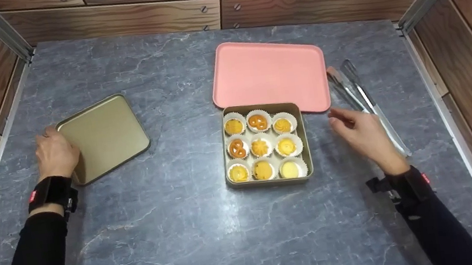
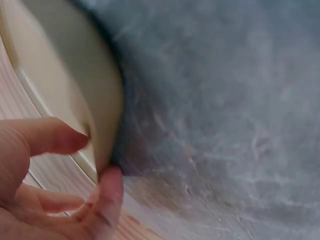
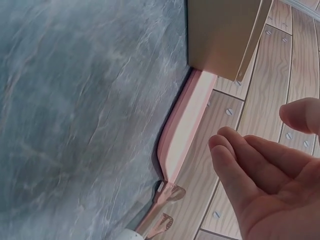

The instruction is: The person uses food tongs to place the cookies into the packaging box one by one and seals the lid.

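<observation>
At the left of the head view, my left hand (image 1: 56, 152) pinches the near-left edge of a square gold tin lid (image 1: 106, 137). In the left wrist view the thumb and fingers lie on either side of the lid's rim (image 2: 102, 95). A gold tin (image 1: 271, 183) stands uncovered right of centre, holding several biscuits in white paper cups, pretzels among them. To its right my right hand (image 1: 365, 137) is held with loosely bent fingers and nothing in them, apart from the tin. The tongs (image 1: 375, 111) lie partly hidden behind this hand.
A pink tray (image 1: 269, 74) lies behind the tin, whose back edge overlaps or hides the tray's front edge. Wood-patterned panels (image 1: 123, 20) border the grey marbled table (image 1: 162, 231) at the back and both sides.
</observation>
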{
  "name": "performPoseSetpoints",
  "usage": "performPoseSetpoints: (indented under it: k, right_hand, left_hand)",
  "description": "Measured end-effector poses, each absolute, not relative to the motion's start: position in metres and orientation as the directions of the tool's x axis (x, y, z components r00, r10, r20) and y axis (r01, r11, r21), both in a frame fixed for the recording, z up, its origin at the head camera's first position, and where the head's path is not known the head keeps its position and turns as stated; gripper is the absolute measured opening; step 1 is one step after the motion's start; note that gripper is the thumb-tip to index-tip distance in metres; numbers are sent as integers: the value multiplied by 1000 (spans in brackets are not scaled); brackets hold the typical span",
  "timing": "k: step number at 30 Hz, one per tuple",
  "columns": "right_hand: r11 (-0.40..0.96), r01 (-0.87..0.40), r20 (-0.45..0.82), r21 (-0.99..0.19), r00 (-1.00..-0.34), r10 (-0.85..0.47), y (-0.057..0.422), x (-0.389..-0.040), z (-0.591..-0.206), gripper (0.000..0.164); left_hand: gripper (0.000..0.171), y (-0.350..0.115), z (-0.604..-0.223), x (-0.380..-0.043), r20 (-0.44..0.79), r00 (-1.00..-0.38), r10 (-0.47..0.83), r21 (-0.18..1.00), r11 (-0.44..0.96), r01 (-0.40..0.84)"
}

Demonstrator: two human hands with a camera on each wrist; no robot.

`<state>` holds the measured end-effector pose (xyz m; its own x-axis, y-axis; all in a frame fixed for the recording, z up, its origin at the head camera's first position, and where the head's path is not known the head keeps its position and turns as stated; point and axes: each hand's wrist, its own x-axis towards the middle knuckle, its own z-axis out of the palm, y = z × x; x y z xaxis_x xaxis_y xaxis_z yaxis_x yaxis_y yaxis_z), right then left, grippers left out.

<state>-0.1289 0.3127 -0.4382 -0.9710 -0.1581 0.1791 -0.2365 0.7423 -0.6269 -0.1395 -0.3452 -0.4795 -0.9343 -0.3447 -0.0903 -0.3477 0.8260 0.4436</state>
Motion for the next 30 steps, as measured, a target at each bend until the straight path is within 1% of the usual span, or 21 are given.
performPoseSetpoints:
  k: [2,5,7,9,12,14,17,20,22,24,26,27,30]
  right_hand:
    - [737,-222,160,-638,-975,-156,311,-130,-438,36]
    - [729,-209,130,-652,-978,-164,311,-133,-439,36]
    - [725,-203,114,-659,-979,-170,312,-134,-439,36]
    - [716,-201,106,-669,-979,-176,313,-134,-439,35]
    - [684,-183,94,-707,-982,-166,313,-135,-437,35]
    - [626,-160,78,-763,-984,-157,312,-135,-435,35]
    - [496,-115,43,-861,-987,-154,308,-136,-433,37]
    - [379,-79,17,-922,-986,-163,301,-134,-428,39]
    - [334,-61,4,-941,-985,-171,295,-133,-425,42]
    - [306,-47,-12,-951,-982,-187,288,-131,-421,45]
    - [274,-29,-30,-961,-978,-209,280,-130,-418,47]
    - [264,-23,-37,-964,-975,-219,277,-130,-416,48]
    - [248,-11,-50,-969,-969,-241,266,-129,-410,48]
  left_hand:
    - [52,-351,-479,-141,-115,-933,-341,456,816,-355]
    - [37,-360,-475,-143,-193,-927,-320,471,799,-374]
    - [34,-365,-470,-143,-250,-918,-309,498,772,-396]
    - [40,-368,-464,-144,-305,-905,-295,556,717,-421]
    - [59,-369,-454,-145,-376,-883,-281,671,575,-469]
    - [71,-367,-446,-146,-409,-874,-263,742,461,-486]
    - [76,-361,-433,-147,-435,-866,-249,830,263,-492]
    - [84,-349,-421,-149,-412,-881,-234,889,108,-445]
    - [87,-337,-414,-150,-380,-900,-215,923,-16,-386]
    - [86,-322,-409,-151,-329,-922,-202,944,-86,-318]
    - [80,-304,-405,-151,-271,-943,-195,955,-174,-239]
    - [75,-294,-402,-151,-237,-951,-197,961,-191,-200]
    - [60,-260,-391,-148,-131,-971,-202,980,-172,-97]
